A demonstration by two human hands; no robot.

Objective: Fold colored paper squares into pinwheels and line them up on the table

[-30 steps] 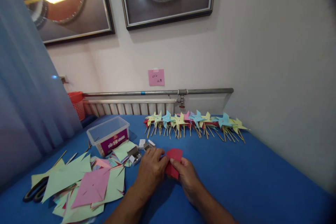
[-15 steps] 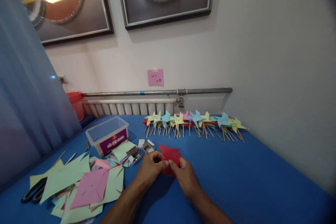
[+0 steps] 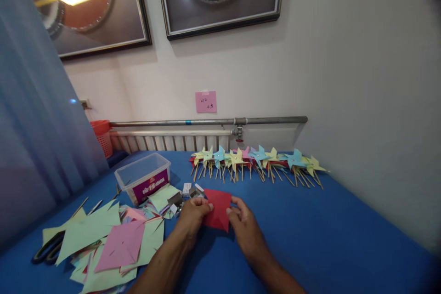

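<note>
A square sheet of red paper (image 3: 219, 209) is held just above the blue table surface, spread fairly flat. My left hand (image 3: 195, 216) pinches its left edge between thumb and fingers. At the right edge, my right hand (image 3: 243, 223) has its thumb and fingertips closed on the paper. Small open boxes (image 3: 176, 202) lie just beyond my left hand, with tiny metal pieces that are hard to make out. To the left spreads a pile of cut paper squares, topped by a pink square (image 3: 121, 244) with slits toward its corners.
A clear plastic tub (image 3: 143, 177) with a purple label stands behind the pile. Black-handled scissors (image 3: 50, 248) lie partly under green paper. Finished pinwheels (image 3: 236, 158) on sticks line the back of the blue table (image 3: 310, 239). A red basket (image 3: 102, 138) stands at the back left.
The red paper was bunched up between both hands with its corners sticking up; now it is opened out flat. My hands have moved slightly apart.
</note>
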